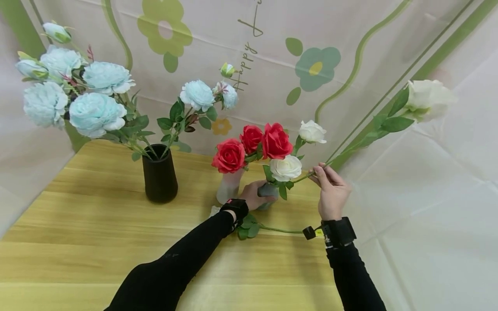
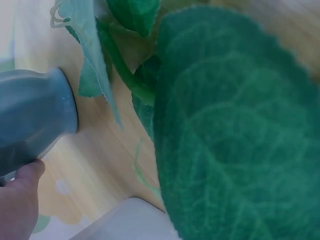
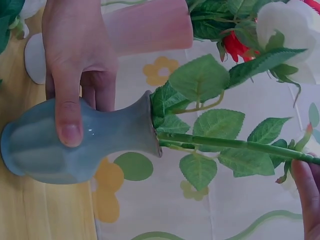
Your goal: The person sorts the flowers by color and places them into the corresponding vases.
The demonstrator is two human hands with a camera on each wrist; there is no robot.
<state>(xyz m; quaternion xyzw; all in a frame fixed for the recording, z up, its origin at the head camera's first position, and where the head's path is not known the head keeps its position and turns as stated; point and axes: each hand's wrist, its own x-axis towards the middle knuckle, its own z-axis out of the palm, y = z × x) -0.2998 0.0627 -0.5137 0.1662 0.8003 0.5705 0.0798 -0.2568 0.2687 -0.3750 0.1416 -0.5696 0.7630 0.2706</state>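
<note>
My left hand (image 1: 253, 196) grips the body of a small blue-grey vase (image 3: 65, 135), thumb across its side. Leaves and two white roses (image 1: 285, 168) rise from that vase. My right hand (image 1: 333, 194) pinches the green stem (image 3: 230, 142) of another white rose (image 1: 428, 100), whose bloom tilts up to the right. In the right wrist view the stem's lower end is at the vase mouth; I cannot tell whether it is inside. The left wrist view shows the vase (image 2: 35, 112) beside a large blurred leaf (image 2: 235, 125).
Beside the left hand stands a pink-and-white vase (image 3: 150, 30) of red roses (image 1: 277, 141). A black vase (image 1: 160, 179) with pale blue flowers (image 1: 97, 114) is farther left. A leafy stem (image 1: 282, 230) lies on the wooden table (image 1: 97, 242), partly behind the left wrist. A printed cloth (image 1: 272, 26) hangs behind.
</note>
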